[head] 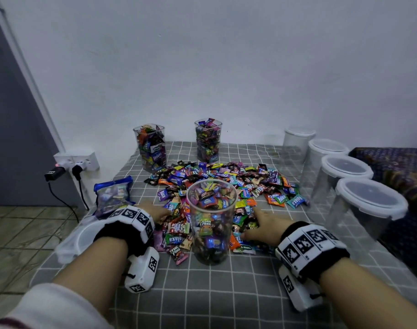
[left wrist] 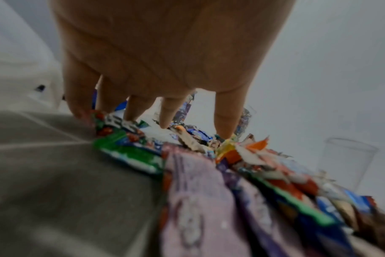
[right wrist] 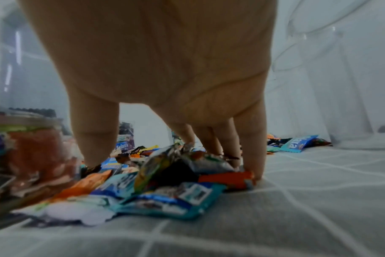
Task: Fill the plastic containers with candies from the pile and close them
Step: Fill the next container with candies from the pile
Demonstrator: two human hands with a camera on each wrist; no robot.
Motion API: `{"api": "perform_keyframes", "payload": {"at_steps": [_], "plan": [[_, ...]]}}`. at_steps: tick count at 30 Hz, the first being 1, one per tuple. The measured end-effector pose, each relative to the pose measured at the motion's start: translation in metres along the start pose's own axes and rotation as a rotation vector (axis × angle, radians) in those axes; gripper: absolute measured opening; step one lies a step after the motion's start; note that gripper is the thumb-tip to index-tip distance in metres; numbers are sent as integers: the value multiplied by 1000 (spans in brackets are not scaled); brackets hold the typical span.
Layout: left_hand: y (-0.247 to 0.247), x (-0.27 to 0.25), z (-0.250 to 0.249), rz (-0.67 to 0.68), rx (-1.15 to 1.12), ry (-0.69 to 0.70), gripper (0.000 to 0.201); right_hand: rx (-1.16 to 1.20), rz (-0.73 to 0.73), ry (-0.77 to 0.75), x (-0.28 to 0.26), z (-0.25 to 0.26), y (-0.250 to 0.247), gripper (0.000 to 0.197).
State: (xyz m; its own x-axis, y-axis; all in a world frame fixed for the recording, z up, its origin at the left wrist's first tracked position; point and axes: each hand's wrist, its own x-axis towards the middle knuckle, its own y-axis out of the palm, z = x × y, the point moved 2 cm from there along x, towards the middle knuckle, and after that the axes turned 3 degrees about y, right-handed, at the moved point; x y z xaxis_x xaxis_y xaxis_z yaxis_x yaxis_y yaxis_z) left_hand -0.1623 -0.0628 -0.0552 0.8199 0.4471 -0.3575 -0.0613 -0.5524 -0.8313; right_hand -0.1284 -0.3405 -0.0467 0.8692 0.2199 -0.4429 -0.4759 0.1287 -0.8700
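A tall clear container [head: 211,222] stands open at the near edge of the candy pile [head: 228,184], filled with candies most of the way up. My left hand [head: 156,211] lies on the pile just left of it. The left wrist view shows this left hand [left wrist: 152,121] with spread, straight fingers whose tips touch the wrappers. My right hand [head: 262,225] lies on the pile just right of the container. Seen from the wrist, my right hand [right wrist: 171,165] has its thumb and straight fingers planted either side of a small heap of candies [right wrist: 176,167].
Two filled, lidless containers [head: 150,148] [head: 208,140] stand at the back by the wall. Several empty lidded containers [head: 369,210] line the right edge. A loose white lid [head: 81,238] and a blue candy bag [head: 113,195] lie left. Wall sockets [head: 76,162] sit beyond the left edge.
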Motion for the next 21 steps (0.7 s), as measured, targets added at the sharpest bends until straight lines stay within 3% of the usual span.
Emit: {"api": "perform_keyframes", "payload": {"at_steps": [3,7,13,21], "plan": [[5,2,-2,88,40,110,86,-40,28,-32,1,3,0,102],[12,-4,-10,244,98,255,87,-156,26,-57,0,8,-1,101],[13,-16,-25,88,326,370,58,-239,-54,-143,-3,20,-1,64],[8,-24,-34,-55,343,380,29,-169,-156,-159,-5,23,-2,39]]}}
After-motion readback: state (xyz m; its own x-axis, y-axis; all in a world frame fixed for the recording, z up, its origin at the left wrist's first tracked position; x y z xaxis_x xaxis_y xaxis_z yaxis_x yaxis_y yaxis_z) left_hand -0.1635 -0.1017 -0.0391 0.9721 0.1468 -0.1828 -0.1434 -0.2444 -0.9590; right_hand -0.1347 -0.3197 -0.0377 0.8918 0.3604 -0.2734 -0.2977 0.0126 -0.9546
